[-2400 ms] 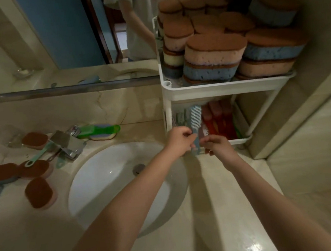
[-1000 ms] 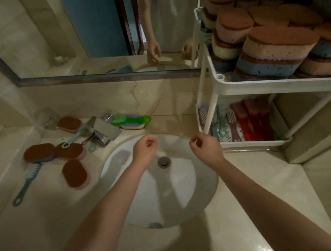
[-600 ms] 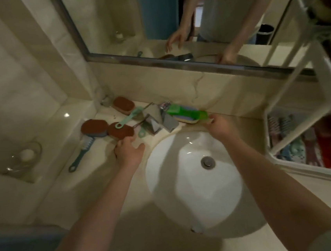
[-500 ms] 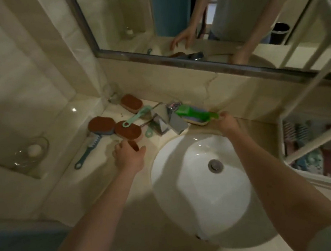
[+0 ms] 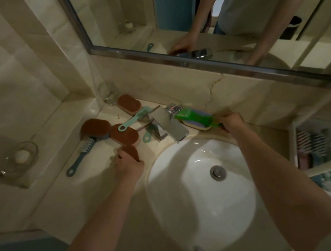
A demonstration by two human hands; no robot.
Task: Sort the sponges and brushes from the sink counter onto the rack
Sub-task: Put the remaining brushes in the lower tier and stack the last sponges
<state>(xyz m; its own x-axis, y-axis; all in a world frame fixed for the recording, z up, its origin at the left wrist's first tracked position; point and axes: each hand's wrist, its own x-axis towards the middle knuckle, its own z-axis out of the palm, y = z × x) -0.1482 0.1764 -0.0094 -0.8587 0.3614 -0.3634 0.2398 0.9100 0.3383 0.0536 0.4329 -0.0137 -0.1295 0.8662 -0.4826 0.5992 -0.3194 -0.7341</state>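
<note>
Left hand (image 5: 128,163) clamps a sponge (image 5: 131,151); right hand (image 5: 231,121) grips the green brush (image 5: 195,116). At 12 o'clock between them, the tap (image 5: 167,124) blocks two teal brushes (image 5: 134,119).

Marble counter (image 5: 82,195): brown sponges (image 5: 124,137), brushes (image 5: 82,156), faucet (image 5: 167,126).

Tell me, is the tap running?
Off. No water falls from the tap, and the sink below looks dry around the drain.

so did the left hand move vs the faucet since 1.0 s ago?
Yes. The left hand went from over the basin, right of the faucet, to its left, onto a brown sponge.
</note>
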